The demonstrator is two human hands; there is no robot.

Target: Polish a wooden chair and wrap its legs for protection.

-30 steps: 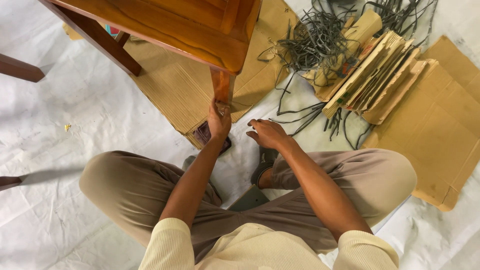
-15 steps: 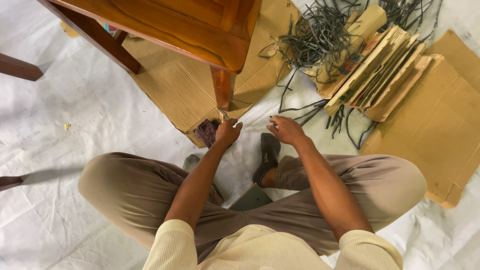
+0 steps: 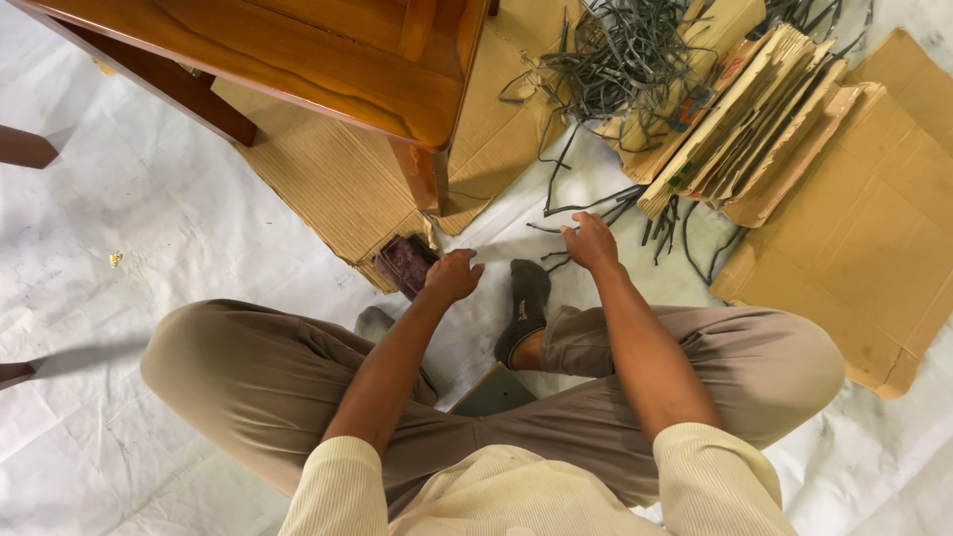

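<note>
I sit cross-legged on a white floor sheet. My left hand (image 3: 452, 276) hovers palm down beside a small dark brown block (image 3: 404, 264) at the edge of a cardboard sheet (image 3: 328, 179); its fingers are loosely curled and hold nothing. My right hand (image 3: 593, 241) reaches forward with fingers apart, touching thin grey strips (image 3: 596, 203) lying on the sheet. A polished wooden chair (image 3: 328, 60) stands just ahead, its leg (image 3: 422, 179) resting on the cardboard above my left hand.
A tangled heap of grey strips (image 3: 620, 50) lies beside a stack of folded cardboard pieces (image 3: 745, 119). A large flat cardboard sheet (image 3: 874, 238) lies at the right. My grey-socked foot (image 3: 524, 303) rests between my hands. Another dark wooden leg (image 3: 25, 147) shows at the left.
My left hand came off the chair leg and dropped back toward me, beside the dark block. My right hand moved forward and right to the loose grey strips.
</note>
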